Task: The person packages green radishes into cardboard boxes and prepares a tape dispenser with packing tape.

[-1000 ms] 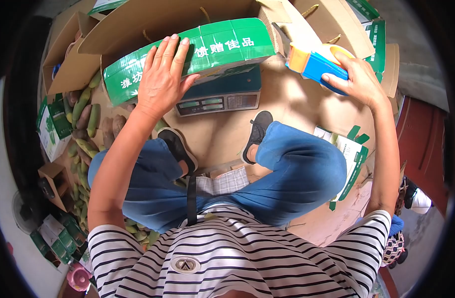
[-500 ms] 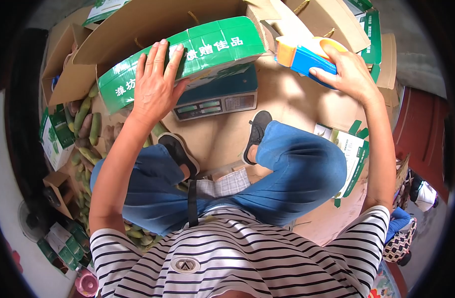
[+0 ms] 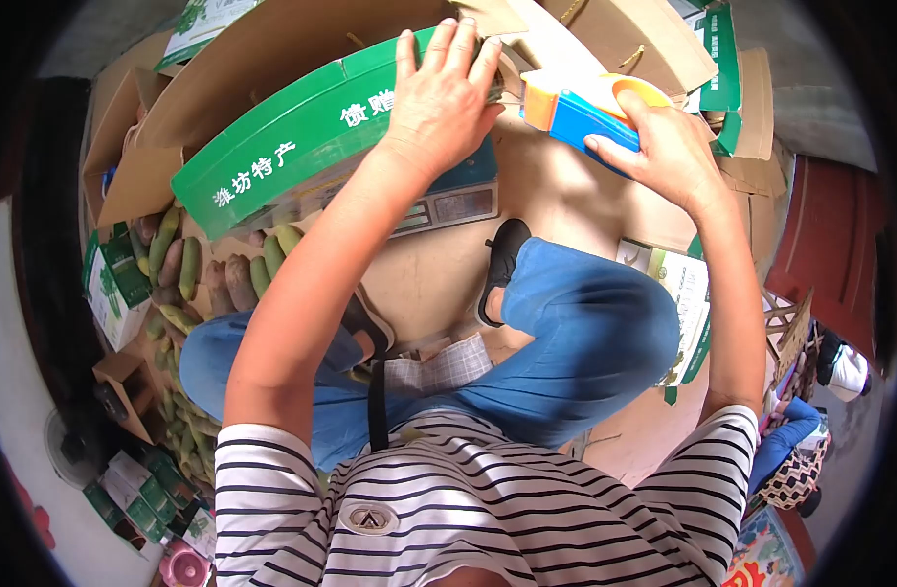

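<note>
A tape dispenser [image 3: 587,125], blue with an orange front and a roll of tape in it, is gripped in my right hand [image 3: 675,152]. Its orange end points at the right end of a cardboard box [image 3: 302,137] with a green printed side. My left hand [image 3: 439,103] lies on that box's right end, fingers stretched over the top edge and holding nothing. Under the box is a blue weighing scale [image 3: 468,203], partly hidden by the box and my left forearm.
Long green and brownish root vegetables [image 3: 238,284] lie in a pile at the left. Open cardboard boxes [image 3: 625,39] stand at the back. A flattened printed carton [image 3: 688,284] is by my right knee. Another person [image 3: 786,440] is at the far right.
My left hand has slid right along the green side to the box's right end. The box has tilted and shifted slightly left; my right hand with the tape dispenser moved slightly left.
</note>
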`<state>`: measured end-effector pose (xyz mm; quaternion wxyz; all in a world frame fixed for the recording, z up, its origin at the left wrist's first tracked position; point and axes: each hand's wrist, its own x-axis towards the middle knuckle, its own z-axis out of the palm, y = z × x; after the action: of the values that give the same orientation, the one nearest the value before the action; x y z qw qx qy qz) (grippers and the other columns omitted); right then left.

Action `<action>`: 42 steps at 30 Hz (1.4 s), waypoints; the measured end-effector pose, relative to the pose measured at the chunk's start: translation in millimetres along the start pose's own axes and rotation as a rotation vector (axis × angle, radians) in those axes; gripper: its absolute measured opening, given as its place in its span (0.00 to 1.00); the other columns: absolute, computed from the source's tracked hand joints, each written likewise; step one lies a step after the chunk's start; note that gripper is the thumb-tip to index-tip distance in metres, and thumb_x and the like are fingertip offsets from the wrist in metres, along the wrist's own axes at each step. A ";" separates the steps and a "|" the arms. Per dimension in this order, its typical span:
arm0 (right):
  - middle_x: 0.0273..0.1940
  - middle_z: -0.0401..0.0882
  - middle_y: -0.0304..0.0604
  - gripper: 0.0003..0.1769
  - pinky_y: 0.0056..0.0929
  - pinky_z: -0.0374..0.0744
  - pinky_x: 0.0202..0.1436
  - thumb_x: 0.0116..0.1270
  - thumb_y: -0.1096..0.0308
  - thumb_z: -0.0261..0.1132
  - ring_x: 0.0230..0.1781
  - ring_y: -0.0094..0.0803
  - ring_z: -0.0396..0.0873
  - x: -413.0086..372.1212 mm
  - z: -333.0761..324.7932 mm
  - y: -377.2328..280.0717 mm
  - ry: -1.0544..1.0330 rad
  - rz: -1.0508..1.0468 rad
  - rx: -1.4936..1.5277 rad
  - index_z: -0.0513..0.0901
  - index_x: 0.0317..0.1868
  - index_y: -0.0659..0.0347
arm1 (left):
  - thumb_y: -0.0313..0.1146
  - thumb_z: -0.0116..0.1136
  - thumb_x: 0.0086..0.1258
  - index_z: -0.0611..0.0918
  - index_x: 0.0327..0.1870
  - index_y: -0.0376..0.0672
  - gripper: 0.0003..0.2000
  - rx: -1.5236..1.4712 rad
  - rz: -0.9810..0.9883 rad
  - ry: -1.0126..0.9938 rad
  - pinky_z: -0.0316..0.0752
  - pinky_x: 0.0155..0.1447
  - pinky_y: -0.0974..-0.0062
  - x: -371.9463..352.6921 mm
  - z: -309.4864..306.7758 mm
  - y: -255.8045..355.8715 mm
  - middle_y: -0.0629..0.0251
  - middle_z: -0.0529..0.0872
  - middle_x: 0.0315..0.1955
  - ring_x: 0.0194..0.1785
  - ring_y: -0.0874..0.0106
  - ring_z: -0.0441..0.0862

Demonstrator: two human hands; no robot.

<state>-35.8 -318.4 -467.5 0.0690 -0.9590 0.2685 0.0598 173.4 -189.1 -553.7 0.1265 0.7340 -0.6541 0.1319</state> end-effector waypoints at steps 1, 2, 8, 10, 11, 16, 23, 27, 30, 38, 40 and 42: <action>0.31 0.82 0.53 0.33 0.45 0.77 0.43 0.60 0.42 0.65 0.36 0.49 0.82 -2.2 0.2 -0.8 0.001 0.012 -0.007 0.76 0.53 0.63 | 0.47 0.65 0.61 0.68 0.69 0.53 0.33 -0.014 0.008 -0.002 0.53 0.72 0.45 0.8 0.5 -2.7 0.56 0.68 0.66 0.72 0.58 0.61; 0.30 0.82 0.53 0.33 0.45 0.77 0.42 0.60 0.42 0.65 0.36 0.49 0.82 -4.3 0.4 -2.8 0.002 0.021 -0.014 0.76 0.53 0.64 | 0.47 0.64 0.61 0.68 0.69 0.55 0.33 -0.027 0.015 -0.003 0.54 0.72 0.45 1.2 0.8 -5.5 0.55 0.68 0.66 0.72 0.57 0.61; 0.27 0.82 0.53 0.31 0.42 0.79 0.39 0.62 0.44 0.64 0.32 0.47 0.83 -12.5 3.5 -26.1 0.070 0.076 -0.057 0.76 0.49 0.66 | 0.46 0.65 0.60 0.77 0.54 0.52 0.22 -0.045 0.099 -0.024 0.53 0.72 0.43 5.1 -3.0 -9.4 0.56 0.69 0.65 0.72 0.57 0.61; 0.27 0.82 0.53 0.29 0.42 0.79 0.38 0.62 0.44 0.64 0.30 0.47 0.83 -14.1 4.0 -34.5 0.063 0.104 -0.081 0.76 0.46 0.66 | 0.45 0.66 0.59 0.78 0.49 0.51 0.19 -0.081 0.112 -0.004 0.53 0.72 0.42 7.9 -4.9 -7.0 0.57 0.70 0.64 0.71 0.58 0.62; 0.26 0.82 0.52 0.28 0.41 0.79 0.37 0.62 0.44 0.63 0.29 0.47 0.83 -15.1 5.3 -38.7 0.100 0.102 -0.096 0.76 0.42 0.65 | 0.45 0.66 0.58 0.79 0.47 0.51 0.18 -0.114 0.104 0.017 0.53 0.72 0.42 9.9 -3.6 -6.1 0.58 0.71 0.63 0.71 0.58 0.62; 0.26 0.83 0.53 0.27 0.41 0.81 0.38 0.60 0.46 0.65 0.29 0.46 0.84 -16.0 0.4 -59.2 0.085 0.202 -0.104 0.80 0.37 0.67 | 0.43 0.67 0.56 0.81 0.44 0.50 0.16 -0.192 0.120 0.005 0.51 0.71 0.39 16.3 -4.1 -7.0 0.61 0.74 0.58 0.69 0.59 0.64; 0.33 0.85 0.54 0.27 0.39 0.80 0.44 0.60 0.45 0.64 0.36 0.45 0.85 -14.1 -11.9 -83.0 0.013 0.342 -0.108 0.83 0.37 0.67 | 0.38 0.66 0.55 0.84 0.41 0.49 0.13 -0.244 0.142 -0.032 0.48 0.72 0.37 23.4 -4.6 -1.6 0.66 0.78 0.48 0.63 0.64 0.69; 0.39 0.86 0.52 0.26 0.38 0.79 0.49 0.59 0.46 0.62 0.43 0.43 0.84 -1.0 -28.9 -98.1 -0.143 0.479 -0.057 0.86 0.41 0.63 | 0.35 0.64 0.54 0.85 0.39 0.48 0.11 -0.272 0.113 0.026 0.48 0.71 0.37 20.6 3.3 -0.5 0.68 0.79 0.46 0.62 0.65 0.70; 0.40 0.86 0.51 0.26 0.38 0.79 0.50 0.59 0.46 0.62 0.44 0.42 0.84 7.3 -36.1 -105.5 -0.215 0.510 -0.057 0.87 0.42 0.62 | 0.33 0.62 0.53 0.85 0.35 0.47 0.08 -0.302 0.071 0.055 0.49 0.71 0.37 20.6 7.3 1.7 0.67 0.80 0.46 0.62 0.64 0.70; 0.39 0.86 0.53 0.30 0.41 0.80 0.49 0.60 0.43 0.58 0.44 0.47 0.85 17.8 -30.8 -96.0 -0.190 0.589 -0.126 0.87 0.39 0.64 | 0.32 0.63 0.52 0.84 0.30 0.47 0.05 -0.295 0.095 0.008 0.49 0.71 0.38 24.2 7.8 4.8 0.67 0.81 0.46 0.61 0.64 0.71; 0.41 0.86 0.51 0.31 0.41 0.80 0.50 0.60 0.41 0.56 0.45 0.44 0.85 18.0 -21.8 -62.0 -0.202 0.607 -0.208 0.87 0.42 0.64 | 0.33 0.63 0.53 0.83 0.30 0.47 0.05 -0.272 0.118 0.017 0.49 0.71 0.39 22.3 9.0 4.1 0.67 0.81 0.46 0.61 0.63 0.71; 0.48 0.85 0.48 0.30 0.39 0.79 0.51 0.62 0.41 0.55 0.50 0.41 0.83 3.7 -26.1 -42.5 -0.276 0.695 -0.205 0.86 0.48 0.56 | 0.34 0.64 0.54 0.82 0.31 0.46 0.06 -0.269 0.131 -0.034 0.50 0.72 0.40 20.8 4.6 1.6 0.65 0.79 0.47 0.61 0.62 0.70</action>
<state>-8.4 -288.6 -438.1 -0.0159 -0.7957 0.5581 0.2348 174.3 -210.2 -550.5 0.2037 0.6682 -0.7145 0.0389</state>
